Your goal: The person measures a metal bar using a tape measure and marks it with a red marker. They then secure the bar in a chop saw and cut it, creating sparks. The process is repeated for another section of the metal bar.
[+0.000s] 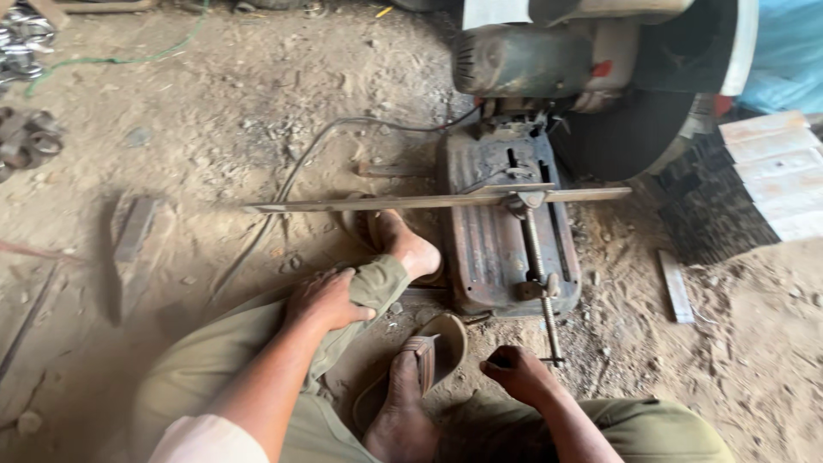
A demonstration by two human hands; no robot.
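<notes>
I sit on a dirt floor facing a chop saw (591, 69) with a rusty base (484, 249). A long flat metal bar (377, 204) lies across the base, held in the vise (525, 201). My left hand (326, 300) rests on my left shin, gripping the olive trouser cuff. My right hand (519, 370) is closed around the crank handle at the near end of the vise screw (540, 274). My left foot (410, 249) is beside the base. My right foot sits in a sandal (420, 364).
A black cable (300, 167) runs over the dirt to the saw. Cut metal pieces are stacked at the right (763, 167). A short metal strip (675, 287) lies right of the base. Metal rings (30, 141) and scrap lie at the left.
</notes>
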